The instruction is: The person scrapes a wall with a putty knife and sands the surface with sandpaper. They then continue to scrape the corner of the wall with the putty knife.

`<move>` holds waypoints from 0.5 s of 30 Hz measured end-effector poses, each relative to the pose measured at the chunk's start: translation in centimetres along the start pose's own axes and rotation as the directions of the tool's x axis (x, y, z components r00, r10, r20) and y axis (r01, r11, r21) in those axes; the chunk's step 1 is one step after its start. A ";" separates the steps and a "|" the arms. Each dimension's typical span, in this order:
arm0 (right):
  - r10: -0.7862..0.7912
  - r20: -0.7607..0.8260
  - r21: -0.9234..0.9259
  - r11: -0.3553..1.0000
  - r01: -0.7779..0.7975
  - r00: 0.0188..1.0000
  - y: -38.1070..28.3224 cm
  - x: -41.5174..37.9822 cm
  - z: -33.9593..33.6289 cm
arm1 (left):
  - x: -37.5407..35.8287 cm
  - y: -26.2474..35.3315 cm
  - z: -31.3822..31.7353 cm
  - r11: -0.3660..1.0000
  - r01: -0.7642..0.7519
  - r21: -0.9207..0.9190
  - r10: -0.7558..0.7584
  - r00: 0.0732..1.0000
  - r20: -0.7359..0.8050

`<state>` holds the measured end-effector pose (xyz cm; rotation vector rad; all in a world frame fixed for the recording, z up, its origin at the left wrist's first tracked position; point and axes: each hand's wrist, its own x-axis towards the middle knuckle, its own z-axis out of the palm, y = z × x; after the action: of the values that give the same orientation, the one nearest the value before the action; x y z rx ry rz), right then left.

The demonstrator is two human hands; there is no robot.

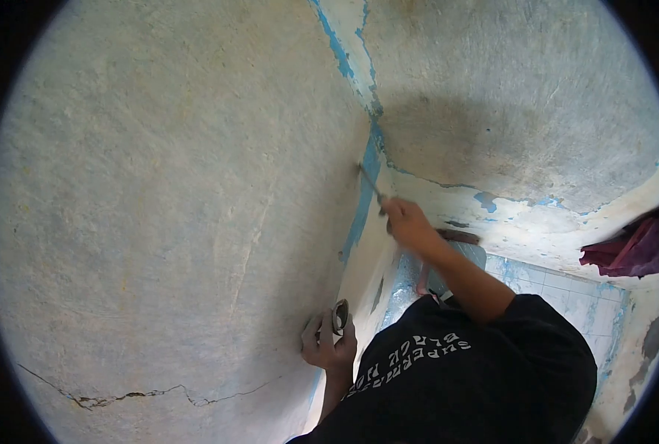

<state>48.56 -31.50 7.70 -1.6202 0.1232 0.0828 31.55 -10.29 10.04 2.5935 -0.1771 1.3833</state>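
Observation:
My right hand (pixel 409 224) is closed round the handle of a slim scraper (pixel 371 183), seen nearly edge-on. Its tip is at the wall beside a bare blue strip (pixel 364 200) that runs down the corner; whether it touches cannot be told. Lower down, my left hand (pixel 331 342) has its fingers wrapped round a small round cup (pixel 340 318) with a dark rim. Something pale shows inside the cup. Behind my left hand is the large grey, rough plaster wall (pixel 159 207).
A jagged crack (pixel 122 396) crosses the lower left wall. Blue paint edges flake along the right wall (pixel 522 89). Dark red cloth (pixel 626 251) hangs at the far right. White and blue tiles (pixel 574 296) lie below, beyond my black shirt (pixel 477 377).

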 end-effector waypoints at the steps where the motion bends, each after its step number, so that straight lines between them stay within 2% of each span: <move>1: 0.014 0.009 -0.002 1.000 -0.014 1.000 -0.2 0.7 -0.3 | -0.3 0.1 -0.2 1.000 0.008 0.007 -0.008 1.000 0.013; 3: 0.009 -0.059 0.040 0.999 -0.007 0.998 -1.2 2.7 -0.9 | -0.9 0.2 -0.7 0.997 0.079 -0.014 -0.077 0.989 0.126; 7: -0.046 0.005 -0.027 0.999 0.046 0.999 -0.3 -0.2 0.0 | -0.6 -0.2 -0.2 0.998 0.046 -0.047 -0.041 0.994 0.104; 9: -0.066 0.022 -0.056 0.996 0.067 0.998 0.2 0.3 -0.3 | -0.9 0.0 0.3 0.993 0.117 0.019 -0.118 0.992 0.044; 12: 0.050 -0.018 0.051 0.998 -0.049 0.999 -0.9 3.7 -1.9 | -0.4 0.5 -0.2 0.998 0.058 0.034 -0.058 0.998 -0.005; 14: 0.050 -0.013 0.039 0.998 -0.049 0.999 -1.2 2.6 -1.7 | -0.8 -0.1 -0.1 0.999 0.053 0.013 -0.053 0.999 0.003; 15: 0.074 0.043 0.027 0.997 -0.075 0.996 -1.7 0.7 -1.4 | -0.8 -0.2 0.1 0.999 0.046 -0.012 -0.046 0.999 -0.020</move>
<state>49.45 -32.85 9.38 -1.5843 0.1521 0.1715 31.23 -10.11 9.34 2.5567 -0.1209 1.3877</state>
